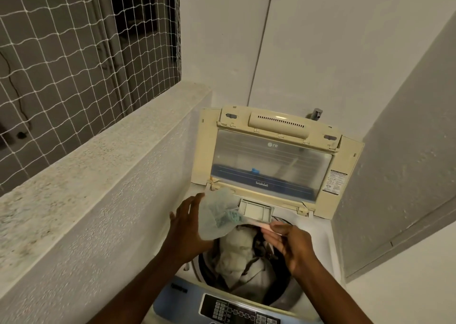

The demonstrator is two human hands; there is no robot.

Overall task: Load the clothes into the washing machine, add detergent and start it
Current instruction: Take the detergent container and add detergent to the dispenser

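Note:
A top-loading washing machine (318, 244) stands below me with its cream lid (271, 160) raised against the wall. Pale clothes (243, 262) fill the drum. A thin plastic bag of blue-green detergent powder (219, 215) hangs tilted over the drum's far left rim, beside the small detergent tray (256, 210). My left hand (187, 225) cups the bag from the left with fingers spread. My right hand (288, 244) pinches the bag's stretched mouth edge over the drum. The control panel (237, 311) lies at the near edge.
A rough concrete ledge (98, 156) runs along the left, with a netted window (74, 52) above it. White walls close in behind and to the right. A tap (315, 114) sticks out behind the lid.

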